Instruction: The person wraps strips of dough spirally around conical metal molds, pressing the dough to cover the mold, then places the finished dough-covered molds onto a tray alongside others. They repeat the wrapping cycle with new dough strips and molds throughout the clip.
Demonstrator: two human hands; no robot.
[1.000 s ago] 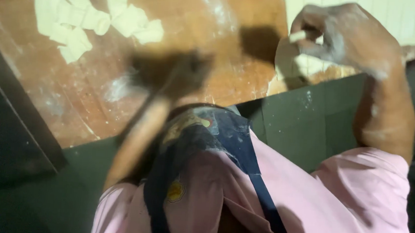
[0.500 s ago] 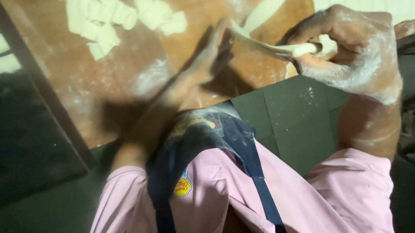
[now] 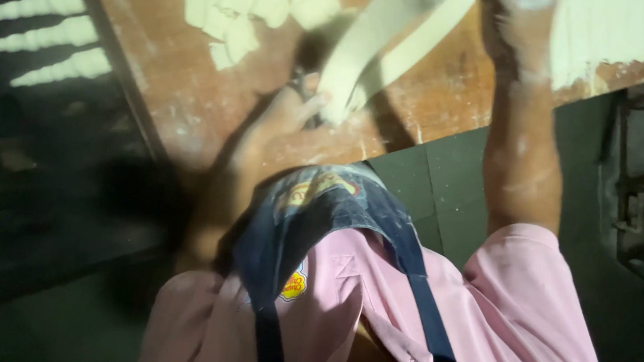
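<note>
- Long pale strip of dough (image 3: 392, 46) slants across the floury brown wooden table (image 3: 184, 96) — lower end by the left hand (image 3: 285, 110) (nearer), fingers pinching it.
- Right hand (image 3: 523, 10) — top edge, grip cannot be told.

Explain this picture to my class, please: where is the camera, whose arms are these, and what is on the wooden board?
The camera sits on a person's head and looks straight down, so you see their own pink shirt and dark blue apron at the bottom. No machine is involved, only two bare, floury hands. The left hand rests on the brown wooden board and pinches the lower end of a long pale dough strip. The right hand is raised at the top edge, mostly out of frame, where the strip's other end leads. Small cut dough pieces lie heaped on the board behind. At far left, pale dough sticks sit in a row in the dark.
</note>
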